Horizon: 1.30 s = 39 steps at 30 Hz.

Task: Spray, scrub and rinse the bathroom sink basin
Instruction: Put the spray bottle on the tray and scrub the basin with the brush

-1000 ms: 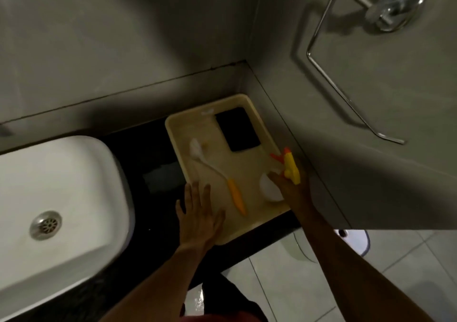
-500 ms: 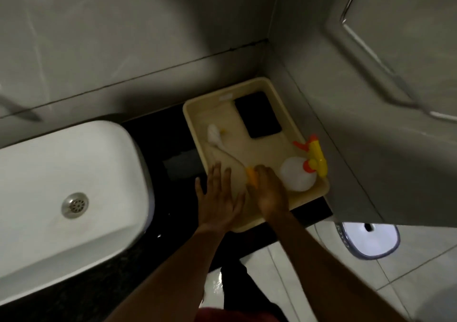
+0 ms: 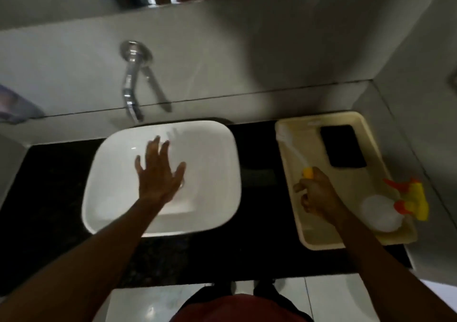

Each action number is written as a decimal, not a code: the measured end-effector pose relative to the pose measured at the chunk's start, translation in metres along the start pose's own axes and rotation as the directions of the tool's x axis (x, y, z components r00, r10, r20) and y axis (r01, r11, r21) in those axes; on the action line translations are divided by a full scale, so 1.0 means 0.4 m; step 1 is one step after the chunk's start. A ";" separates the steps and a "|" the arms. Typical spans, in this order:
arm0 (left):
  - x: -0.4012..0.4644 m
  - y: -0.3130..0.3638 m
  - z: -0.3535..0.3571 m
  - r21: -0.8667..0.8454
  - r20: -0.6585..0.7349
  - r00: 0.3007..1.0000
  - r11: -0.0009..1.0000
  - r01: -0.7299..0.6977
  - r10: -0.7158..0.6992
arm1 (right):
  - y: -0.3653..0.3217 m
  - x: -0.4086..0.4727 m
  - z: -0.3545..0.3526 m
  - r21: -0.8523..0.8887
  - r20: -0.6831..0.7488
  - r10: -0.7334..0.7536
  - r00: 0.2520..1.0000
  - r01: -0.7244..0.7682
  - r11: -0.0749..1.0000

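A white rectangular sink basin sits on a black counter under a chrome wall tap. My left hand hovers over the middle of the basin, fingers spread, holding nothing and hiding the drain. On the right lies a cream tray. My right hand is closed around the yellow handle of a white scrub brush, whose head points to the tray's far left corner. A white spray bottle with a yellow and orange trigger lies in the tray's near right corner.
A black phone lies flat at the far end of the tray. Grey tiled walls close in behind the counter and on the right. White floor tiles and my feet show below the counter's front edge.
My view has swung left, bringing the sink to the centre. My left hand moved from the tray's edge to over the basin. My right hand left the spray bottle and closed on the brush handle.
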<state>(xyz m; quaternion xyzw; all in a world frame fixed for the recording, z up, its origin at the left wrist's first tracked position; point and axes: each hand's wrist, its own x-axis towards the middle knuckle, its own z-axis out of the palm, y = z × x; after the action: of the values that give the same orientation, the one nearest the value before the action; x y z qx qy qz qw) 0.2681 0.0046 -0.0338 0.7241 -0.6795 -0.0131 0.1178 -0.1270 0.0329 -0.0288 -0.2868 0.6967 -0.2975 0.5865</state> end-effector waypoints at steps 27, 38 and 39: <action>-0.150 -0.494 -0.002 -0.012 0.147 0.934 0.943 0.332 -0.326 | -0.046 0.004 0.663 -0.875 0.255 -0.246 0.935 0.331 0.352; -0.152 -0.484 -0.025 -0.032 0.142 0.936 0.944 0.329 -0.322 | -0.028 -0.031 0.662 -0.892 0.294 -0.216 0.931 0.349 0.287; -0.152 -0.483 -0.027 -0.037 0.139 0.937 0.943 0.329 -0.322 | -0.021 -0.027 0.633 -0.913 0.288 -0.176 0.941 0.325 0.245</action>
<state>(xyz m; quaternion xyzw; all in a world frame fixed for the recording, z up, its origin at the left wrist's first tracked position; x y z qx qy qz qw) 0.4548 0.0758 -0.0683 0.8202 -0.5558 -0.1001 0.0910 0.1252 0.0157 -0.0498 -0.7033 0.6417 0.1041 0.2875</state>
